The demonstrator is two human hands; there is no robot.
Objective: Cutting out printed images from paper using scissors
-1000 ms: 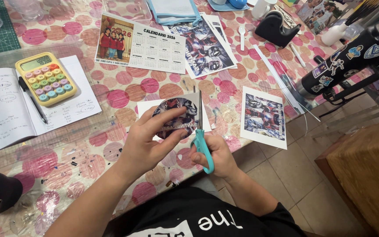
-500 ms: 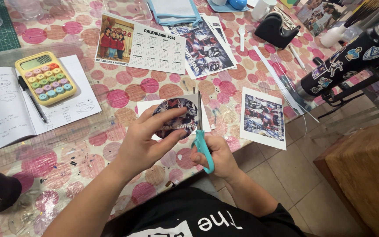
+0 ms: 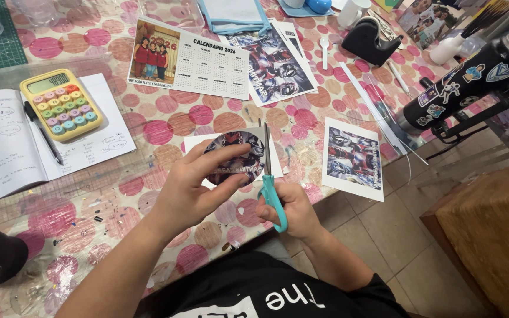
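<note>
Calculator (image 3: 60,103) on notebook (image 3: 7,141), left of calendar (image 3: 189,58).

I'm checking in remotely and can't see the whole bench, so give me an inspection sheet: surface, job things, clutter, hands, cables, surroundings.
Surface: table under a cloth with pink and brown dots, much of it covered.
Job's things: round printed picture on a white sheet; teal-handled scissors, blades pointing away along the picture's right edge.
Clutter: yellow calculator, open notebook with a pen, calendar sheet, printed photo, black tape dispenser, black stickered bottle.
Hands: left hand pinches the picture; right hand grips the scissors.
Cables: nothing seen.
Surroundings: tiled floor, brown upholstered seat.
</note>
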